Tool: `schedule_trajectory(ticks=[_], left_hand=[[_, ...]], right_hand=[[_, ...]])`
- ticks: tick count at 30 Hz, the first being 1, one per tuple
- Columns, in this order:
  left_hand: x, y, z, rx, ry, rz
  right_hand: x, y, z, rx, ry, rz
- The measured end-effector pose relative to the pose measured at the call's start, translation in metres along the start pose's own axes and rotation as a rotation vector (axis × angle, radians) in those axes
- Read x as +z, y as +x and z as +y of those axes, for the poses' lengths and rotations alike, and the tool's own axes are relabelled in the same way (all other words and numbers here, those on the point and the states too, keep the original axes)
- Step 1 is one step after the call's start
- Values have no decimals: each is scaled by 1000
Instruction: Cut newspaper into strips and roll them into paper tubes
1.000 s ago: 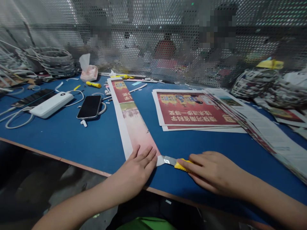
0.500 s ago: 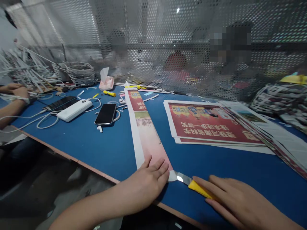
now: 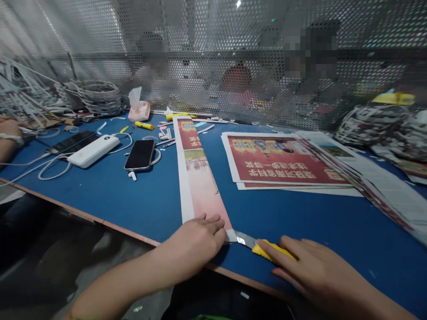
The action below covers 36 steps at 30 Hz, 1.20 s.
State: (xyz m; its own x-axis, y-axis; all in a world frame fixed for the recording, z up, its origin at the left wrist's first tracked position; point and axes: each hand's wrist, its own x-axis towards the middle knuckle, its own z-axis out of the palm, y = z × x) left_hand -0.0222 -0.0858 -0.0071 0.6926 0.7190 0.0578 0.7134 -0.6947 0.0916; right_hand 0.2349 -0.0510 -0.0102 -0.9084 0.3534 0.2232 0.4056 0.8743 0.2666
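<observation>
A long folded strip of printed paper (image 3: 202,178), pink and red with a white margin, lies on the blue table. My left hand (image 3: 196,242) rests flat on its near end, fingers stretched out and pressing it down. In my right hand (image 3: 310,262) is a yellow utility knife (image 3: 271,250), gripped by its handle. The knife's blade is out and lies low over the table, its tip at the near right corner of the strip. Whether the tip is inside the fold, I cannot tell.
Printed sheets (image 3: 273,164) are stacked right of the strip. A phone (image 3: 140,154), a white power bank (image 3: 94,151) and cables lie left. Woven baskets (image 3: 98,98) stand at the back, before a perforated metal screen (image 3: 207,58). Another person's arm (image 3: 8,138) is far left.
The whole view has shifted slightly. My left hand still presses the strip, and the knife blade remains at its near corner.
</observation>
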Motion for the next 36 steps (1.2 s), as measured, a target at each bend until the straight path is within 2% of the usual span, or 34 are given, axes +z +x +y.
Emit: schedule_trajectory(ticks=[7, 12, 18, 22, 28, 36], left_hand=[[-9, 5, -13, -46, -12, -32], [-9, 8, -20, -64, -57, 13], [-10, 9, -22, -85, -104, 15], [-12, 10, -21, -102, -183, 12], [-11, 11, -21, -117, -231, 31], [1, 2, -11, -94, -64, 78]], right_hand=[[-4, 1, 2, -33, 17, -11], [-10, 6, 4, -49, 30, -49], [-25, 8, 16, -59, -1, -68], [-32, 9, 23, -51, 44, -139], [-28, 14, 27, -67, 77, -184], [-10, 9, 28, -81, 55, -152]])
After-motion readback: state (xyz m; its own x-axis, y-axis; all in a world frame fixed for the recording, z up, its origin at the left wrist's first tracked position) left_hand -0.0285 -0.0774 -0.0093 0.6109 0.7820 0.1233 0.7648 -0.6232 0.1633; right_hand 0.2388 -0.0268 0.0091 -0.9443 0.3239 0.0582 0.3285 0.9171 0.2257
